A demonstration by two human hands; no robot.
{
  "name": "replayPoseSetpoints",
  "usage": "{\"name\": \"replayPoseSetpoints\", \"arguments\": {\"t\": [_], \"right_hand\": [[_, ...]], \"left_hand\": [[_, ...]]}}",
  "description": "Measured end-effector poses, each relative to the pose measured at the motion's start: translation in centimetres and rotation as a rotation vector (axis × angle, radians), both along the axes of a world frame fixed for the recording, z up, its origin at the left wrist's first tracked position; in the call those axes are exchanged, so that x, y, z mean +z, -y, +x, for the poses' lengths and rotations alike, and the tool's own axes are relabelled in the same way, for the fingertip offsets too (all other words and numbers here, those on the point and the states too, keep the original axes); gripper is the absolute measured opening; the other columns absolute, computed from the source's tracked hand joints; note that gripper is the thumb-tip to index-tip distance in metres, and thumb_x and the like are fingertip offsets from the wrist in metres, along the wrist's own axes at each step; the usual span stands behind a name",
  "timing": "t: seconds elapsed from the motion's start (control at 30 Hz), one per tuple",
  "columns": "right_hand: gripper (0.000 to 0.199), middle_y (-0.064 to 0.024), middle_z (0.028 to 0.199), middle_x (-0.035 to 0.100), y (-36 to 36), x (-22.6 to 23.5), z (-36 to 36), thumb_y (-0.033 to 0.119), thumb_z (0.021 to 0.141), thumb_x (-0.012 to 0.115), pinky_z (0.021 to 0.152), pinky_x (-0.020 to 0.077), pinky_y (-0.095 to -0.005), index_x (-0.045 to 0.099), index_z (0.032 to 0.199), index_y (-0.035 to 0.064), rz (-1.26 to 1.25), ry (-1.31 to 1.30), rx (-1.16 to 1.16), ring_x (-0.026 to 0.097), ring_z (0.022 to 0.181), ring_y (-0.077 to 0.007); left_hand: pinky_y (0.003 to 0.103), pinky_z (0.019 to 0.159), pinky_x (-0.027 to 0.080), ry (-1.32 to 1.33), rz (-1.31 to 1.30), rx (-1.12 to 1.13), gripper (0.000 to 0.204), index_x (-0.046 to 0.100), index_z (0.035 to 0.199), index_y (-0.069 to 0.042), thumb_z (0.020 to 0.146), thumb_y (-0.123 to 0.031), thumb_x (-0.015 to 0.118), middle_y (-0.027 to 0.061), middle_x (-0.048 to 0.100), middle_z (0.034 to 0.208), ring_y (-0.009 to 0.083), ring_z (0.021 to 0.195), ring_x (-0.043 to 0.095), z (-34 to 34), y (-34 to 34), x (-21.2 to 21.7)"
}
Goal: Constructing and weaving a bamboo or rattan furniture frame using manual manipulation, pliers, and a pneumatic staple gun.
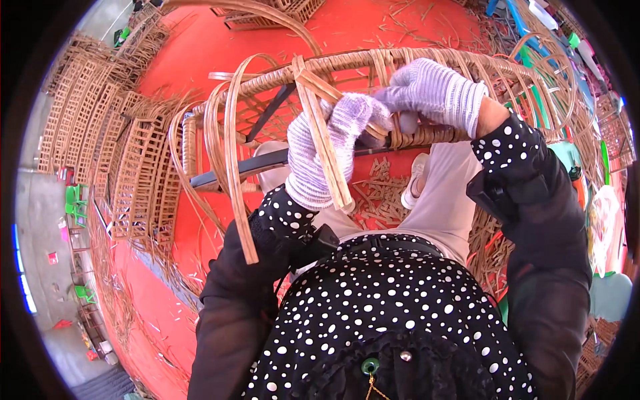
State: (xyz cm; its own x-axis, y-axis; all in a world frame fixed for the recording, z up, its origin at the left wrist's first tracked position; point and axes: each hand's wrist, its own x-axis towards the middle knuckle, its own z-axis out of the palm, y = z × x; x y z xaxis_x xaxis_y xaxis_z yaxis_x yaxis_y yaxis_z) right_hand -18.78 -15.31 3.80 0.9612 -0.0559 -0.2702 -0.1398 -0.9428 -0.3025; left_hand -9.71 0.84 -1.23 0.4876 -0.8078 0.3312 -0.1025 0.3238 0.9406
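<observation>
A long wicker frame [333, 63], wound with brown flat strips, lies across in front of me above my lap. My left hand [327, 150], in a white-and-lilac striped knit glove, is closed on a brown wicker strip [381, 132] at the near part of the frame. Over that hand hangs a flat loose strip [325, 157], its end pointing down toward me. My right hand [435, 93], gloved alike, has curled fingers at the frame close to the left fingertips; what they pinch is hidden. Several looped strips [232, 160] dangle from the frame's left end.
Stacked woven wicker racks [143, 180] stand at the left. Scraps of cut strip [380, 200] litter the red floor [193, 60] between my feet. Bundled loose strips [560, 80] crowd the right side. A dark metal bar [250, 165] runs under the frame.
</observation>
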Motion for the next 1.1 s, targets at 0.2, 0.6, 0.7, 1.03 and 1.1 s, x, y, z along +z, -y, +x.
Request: {"name": "replayPoseSetpoints", "arguments": {"t": [0.2, 0.6, 0.7, 1.03, 1.1], "right_hand": [[0.021, -0.0056, 0.065, 0.062, -0.6, -2.3, -1.8, 0.016, 0.075, 0.062, 0.055, 0.0489, -0.0313, 0.066, 0.095, 0.0108, 0.317, 0.277, -0.243, 0.062, 0.060, -0.0204], [0.021, -0.0017, 0.078, 0.062, -3.5, -4.6, -4.4, 0.026, 0.073, 0.068, 0.070, 0.0444, -0.0356, 0.062, 0.087, 0.0120, -0.192, 1.027, -0.003, 0.060, 0.076, -0.0226], [0.030, -0.0045, 0.108, 0.057, -3.7, -3.7, -4.3, 0.031, 0.066, 0.072, 0.088, 0.0360, -0.0406, 0.063, 0.088, 0.0126, -0.210, 0.900, 0.011, 0.051, 0.103, -0.0251], [0.032, -0.0038, 0.102, 0.056, -4.5, -5.0, -3.6, 0.034, 0.065, 0.068, 0.078, 0.0415, -0.0375, 0.063, 0.084, 0.0081, -0.438, 0.692, 0.019, 0.051, 0.096, -0.0225], [0.035, -0.0070, 0.097, 0.056, -4.6, -5.5, -3.3, 0.029, 0.061, 0.069, 0.077, 0.0436, -0.0392, 0.060, 0.085, 0.0056, -0.429, 0.720, 0.021, 0.053, 0.090, -0.0254]], "left_hand": [[0.026, 0.052, 0.048, -0.078, 0.009, 0.047, 0.042, 0.059, 0.080, 0.003, 0.093, -0.035, 0.045, 0.0111, 0.061, 0.070, 0.0166, 0.057, 0.059, -0.4, 0.7, 0.4], [0.037, 0.080, 0.047, 0.829, -0.101, -0.382, 0.023, 0.064, 0.091, -0.007, 0.073, -0.019, 0.069, 0.0036, 0.063, 0.088, 0.0246, 0.089, 0.059, 1.4, -3.2, -4.0], [0.037, 0.080, 0.047, 0.951, -0.158, -0.287, 0.028, 0.063, 0.092, -0.007, 0.068, -0.018, 0.071, 0.0041, 0.063, 0.090, 0.0244, 0.090, 0.059, 0.8, -2.9, -5.7], [0.039, 0.075, 0.048, 0.908, -0.146, -0.264, 0.026, 0.062, 0.091, -0.008, 0.070, -0.019, 0.071, 0.0078, 0.062, 0.084, 0.0297, 0.085, 0.059, 0.6, -2.2, -4.9], [0.036, 0.067, 0.049, 0.827, -0.046, -0.340, 0.026, 0.061, 0.091, -0.007, 0.071, -0.021, 0.071, 0.0079, 0.060, 0.081, 0.0293, 0.071, 0.059, 2.1, -4.1, -1.6]]}}
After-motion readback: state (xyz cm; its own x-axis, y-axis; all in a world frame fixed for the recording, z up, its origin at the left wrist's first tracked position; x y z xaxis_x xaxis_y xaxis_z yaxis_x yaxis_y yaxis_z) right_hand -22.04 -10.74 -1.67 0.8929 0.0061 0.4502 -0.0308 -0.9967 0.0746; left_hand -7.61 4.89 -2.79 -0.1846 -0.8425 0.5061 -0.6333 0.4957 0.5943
